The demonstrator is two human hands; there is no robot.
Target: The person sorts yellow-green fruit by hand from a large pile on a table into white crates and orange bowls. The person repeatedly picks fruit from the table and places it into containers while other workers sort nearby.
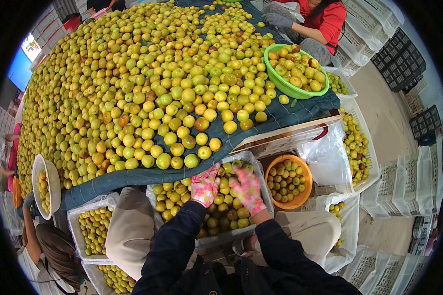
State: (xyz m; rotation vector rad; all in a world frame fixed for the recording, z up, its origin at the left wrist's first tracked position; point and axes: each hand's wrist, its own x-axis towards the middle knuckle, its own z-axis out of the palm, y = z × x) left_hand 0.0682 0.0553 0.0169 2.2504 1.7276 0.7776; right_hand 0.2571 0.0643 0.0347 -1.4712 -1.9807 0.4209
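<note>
My left hand (205, 187), in a pink floral glove, is over the left-middle part of a plastic-lined crate (232, 239) between my knees. Its fingers point at the table edge, and whether anything is under them is hidden. Over the crate's right half my right hand (249, 191), gloved alike, looks slightly blurred, with fingers apart and no fruit visible in it. Yellow-green jujubes (171, 195), some with brown patches, fill the crate below both hands. Just beyond, a large heap of similar jujubes (140, 92) covers the sloping table under a dark cloth (125, 179).
An orange basket (307, 191) of jujubes stands right of the crate. A green basket (297, 92) sits on the table's right corner, a white basket (55, 195) at its left edge. Lined crates (367, 155) flank me. Co-workers sit at left and far right, one in a red top (330, 22).
</note>
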